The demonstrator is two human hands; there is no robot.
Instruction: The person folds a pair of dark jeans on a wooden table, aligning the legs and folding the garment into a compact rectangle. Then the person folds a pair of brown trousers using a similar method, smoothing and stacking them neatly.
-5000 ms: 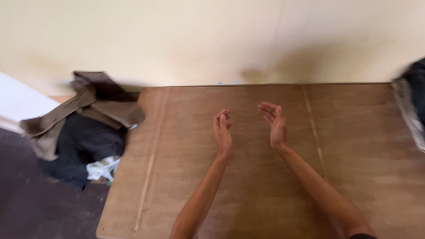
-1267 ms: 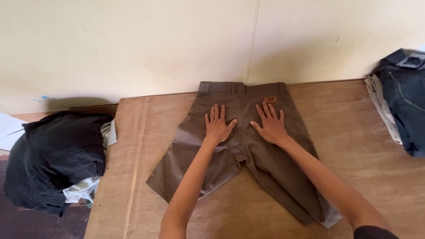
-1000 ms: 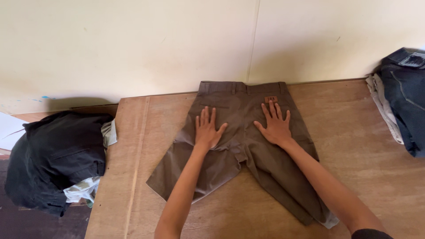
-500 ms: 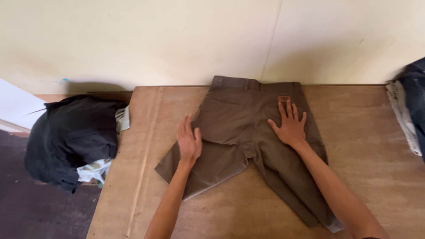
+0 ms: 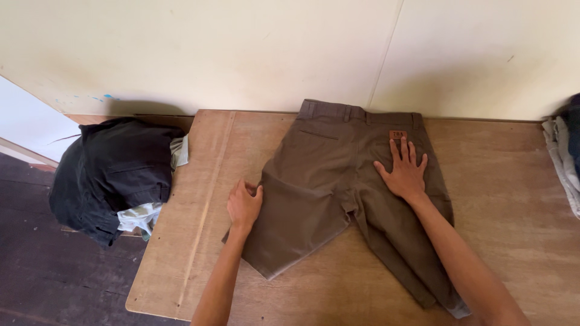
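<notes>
A pair of brown shorts [image 5: 326,181] lies flat on the wooden table [image 5: 501,223], waistband toward the wall, back side up with a small leather patch at the waist. My left hand [image 5: 244,205] curls its fingers around the outer edge of the left leg. My right hand [image 5: 403,171] rests flat, fingers spread, on the seat just below the patch.
A heap of dark clothes [image 5: 112,169] with a pale garment sits off the table's left end. Folded grey and dark garments [image 5: 565,157] lie at the right edge. A cream wall runs behind the table; dark floor lies at lower left.
My left hand slid outward across the left leg to its edge and closed on the fabric. My right hand stayed flat on the seat. The view shifted slightly left.
</notes>
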